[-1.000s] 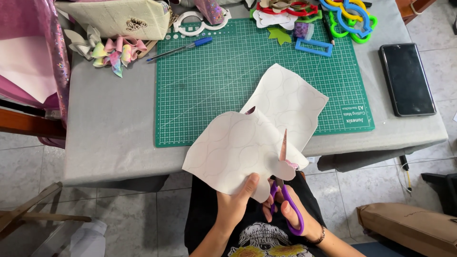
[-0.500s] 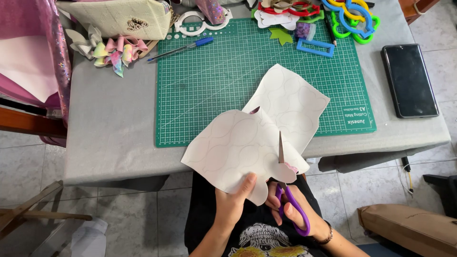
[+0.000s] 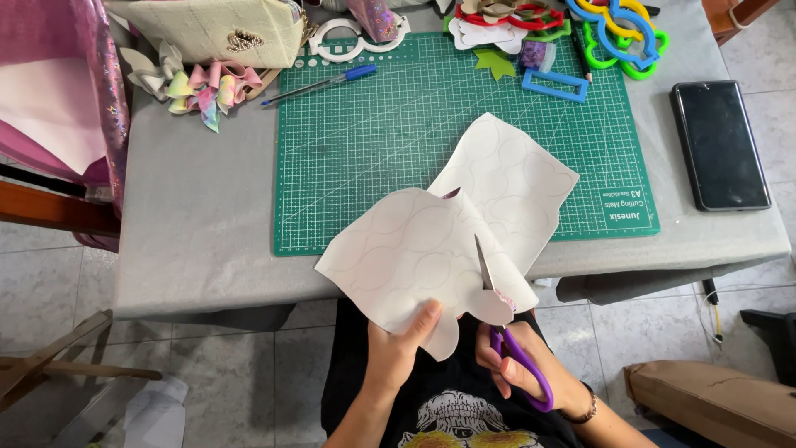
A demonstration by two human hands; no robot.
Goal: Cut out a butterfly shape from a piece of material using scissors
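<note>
My left hand [image 3: 396, 353] pinches the near edge of a white sheet [image 3: 431, 249] marked with faint traced outlines, holding it over the table's front edge. My right hand [image 3: 518, 373] grips purple-handled scissors [image 3: 514, 353]; their blades point up into the sheet and are partly covered by a cut flap. A second lobe of the same sheet [image 3: 506, 178] lies on the green cutting mat [image 3: 373, 141].
The mat lies on a grey table [image 3: 199, 216]. At the back are a blue pen [image 3: 319, 83], coloured plastic templates [image 3: 613, 29], a cream pouch [image 3: 215, 33] and pastel bows [image 3: 195, 83]. A black phone [image 3: 720, 145] rests at the right. Pink fabric [image 3: 58, 108] hangs at the left.
The scissors have advanced a little further up into the sheet, and the sheet has shifted slightly in my left hand.
</note>
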